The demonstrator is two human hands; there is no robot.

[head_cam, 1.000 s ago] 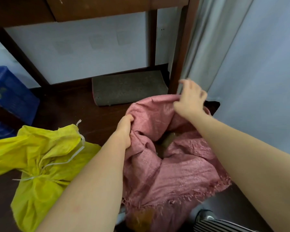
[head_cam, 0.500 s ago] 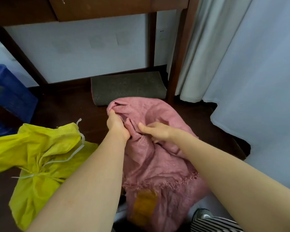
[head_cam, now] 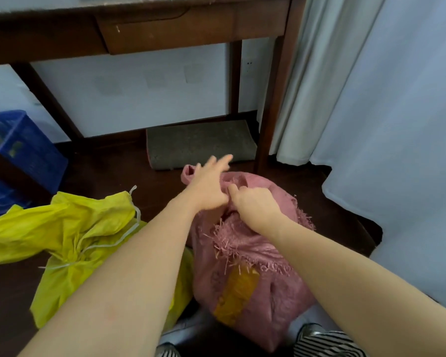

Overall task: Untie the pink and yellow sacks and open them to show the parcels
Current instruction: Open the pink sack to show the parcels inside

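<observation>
Down on the dark wooden floor [head_cam: 108, 176], seen from the head camera, the pink woven plastic sack [head_cam: 263, 274] is standing between the person's forearms, its frayed mouth bunched at the top. Her left hand [head_cam: 209, 186] is reaching over it with fingers stretched out, holding nothing. Her right hand [head_cam: 252, 204] is gripping the gathered pink fabric. Just beside it on the left, the yellow plastic sack [head_cam: 70, 233] is lying slumped, a white cord [head_cam: 98, 246] knotted round its neck.

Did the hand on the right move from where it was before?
Yes. The right hand came back from beside the curtain to the pink sack's middle.
</observation>
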